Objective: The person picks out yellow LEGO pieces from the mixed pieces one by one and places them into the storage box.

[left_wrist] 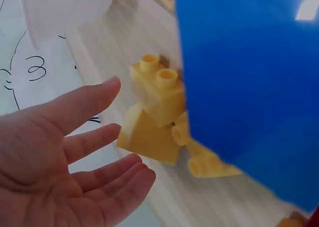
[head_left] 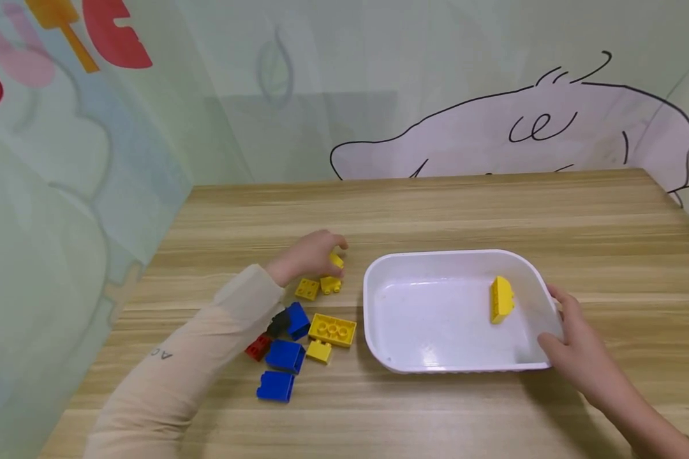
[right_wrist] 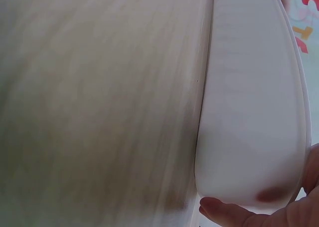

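Observation:
My left hand (head_left: 309, 256) reaches over a small group of yellow toy bricks at the left of the table. Its thumb and fingers are spread beside a two-stud yellow brick (left_wrist: 162, 97) and a sloped yellow brick (left_wrist: 149, 137), with a visible gap in the left wrist view. At the right, my right hand (head_left: 582, 347) grips the end wall of a white plastic tub (head_left: 425, 325), thumb over the rim. Inside the tub, one yellow brick with a curved side (head_left: 501, 299) lies near that end. A large blue shape (left_wrist: 249, 77) hides part of the left wrist view.
Nearer me lie blue bricks (head_left: 285, 356), a red brick (head_left: 258, 347), a black piece (head_left: 277, 324), a long yellow brick (head_left: 333, 329) and a small yellow brick (head_left: 319, 351). The wooden table (head_left: 436, 217) meets a decorated wall (head_left: 298, 127) at the back.

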A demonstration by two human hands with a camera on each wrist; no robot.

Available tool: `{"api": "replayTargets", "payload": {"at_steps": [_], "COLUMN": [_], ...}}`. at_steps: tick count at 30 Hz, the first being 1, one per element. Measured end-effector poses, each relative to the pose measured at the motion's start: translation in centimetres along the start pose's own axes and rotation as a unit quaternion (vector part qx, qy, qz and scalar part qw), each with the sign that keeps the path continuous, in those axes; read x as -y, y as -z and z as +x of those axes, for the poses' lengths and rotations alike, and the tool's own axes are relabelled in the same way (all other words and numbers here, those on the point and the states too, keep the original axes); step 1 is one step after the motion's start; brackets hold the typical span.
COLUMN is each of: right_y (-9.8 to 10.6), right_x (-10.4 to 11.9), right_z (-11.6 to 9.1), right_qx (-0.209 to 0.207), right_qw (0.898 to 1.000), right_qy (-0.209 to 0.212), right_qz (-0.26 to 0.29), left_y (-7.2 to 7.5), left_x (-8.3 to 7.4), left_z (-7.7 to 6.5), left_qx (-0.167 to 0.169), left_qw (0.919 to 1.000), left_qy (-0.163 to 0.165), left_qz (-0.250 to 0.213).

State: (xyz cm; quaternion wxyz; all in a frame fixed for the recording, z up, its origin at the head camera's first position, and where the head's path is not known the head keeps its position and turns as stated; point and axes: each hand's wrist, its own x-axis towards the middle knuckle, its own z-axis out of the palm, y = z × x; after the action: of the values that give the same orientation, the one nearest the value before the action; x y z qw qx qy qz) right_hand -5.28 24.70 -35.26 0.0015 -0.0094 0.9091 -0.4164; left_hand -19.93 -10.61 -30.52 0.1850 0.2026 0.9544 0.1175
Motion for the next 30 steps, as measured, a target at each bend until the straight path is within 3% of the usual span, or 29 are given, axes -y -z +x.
{"api": "replayTargets", "payload": {"at_steps": [30], "right_y": [0.1], "right_x": [0.0], "right_z": [0.2], "right_qx": [0.003], "right_qw": [1.0], "right_qy": [-0.008], "right_qz": [-0.005], "left_y": [-2.1], "left_x": [0.9], "left_z": [1.0], "left_qx": [-0.055], "left_qw": [0.9981], "left_qy": [0.025], "left_qz": [-0.005]}}
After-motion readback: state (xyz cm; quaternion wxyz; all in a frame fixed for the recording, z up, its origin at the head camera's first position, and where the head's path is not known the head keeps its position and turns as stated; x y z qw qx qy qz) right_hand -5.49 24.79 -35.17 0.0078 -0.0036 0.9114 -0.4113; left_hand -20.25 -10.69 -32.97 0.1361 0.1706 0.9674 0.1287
